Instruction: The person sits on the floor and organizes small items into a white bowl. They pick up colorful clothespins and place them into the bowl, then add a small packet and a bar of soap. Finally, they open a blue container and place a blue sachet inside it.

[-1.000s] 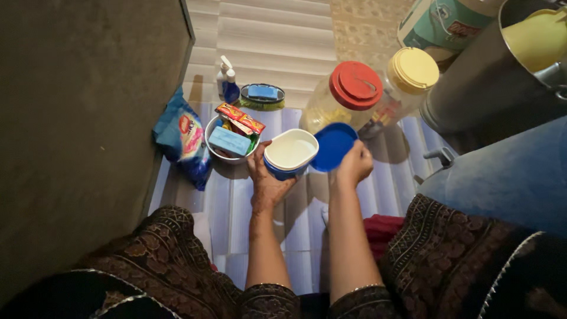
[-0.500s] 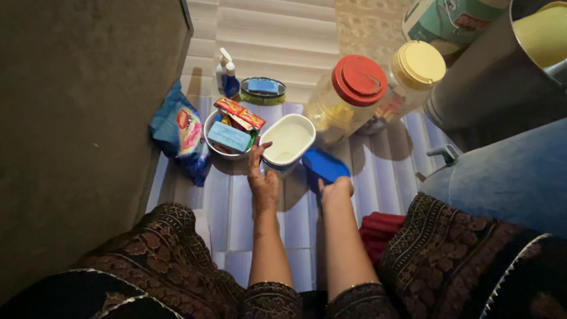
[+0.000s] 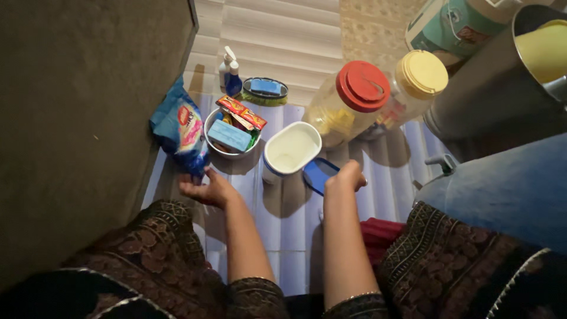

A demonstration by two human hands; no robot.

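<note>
An open white tub with a blue base (image 3: 290,151) stands on the ribbed floor, holding a pale substance. Just right of it my right hand (image 3: 345,178) grips the tub's blue lid (image 3: 318,173), tilted near the floor. My left hand (image 3: 207,190) is away from the tub, fingers spread and palm partly up, close to a blue packet (image 3: 180,133) and below a metal bowl (image 3: 231,140) filled with small packets and a blue block.
A dark wall or cabinet (image 3: 82,118) fills the left. Behind stand a spray bottle (image 3: 228,71), a round dish with a blue sponge (image 3: 263,90), a red-lidded jar (image 3: 354,94), a yellow-lidded jar (image 3: 413,80) and a large metal pot (image 3: 502,77). A blue drum (image 3: 508,183) is at right.
My left hand let go of the tub and moved left toward the blue packet. The tub now stands on the floor. My right hand lowered the lid beside it.
</note>
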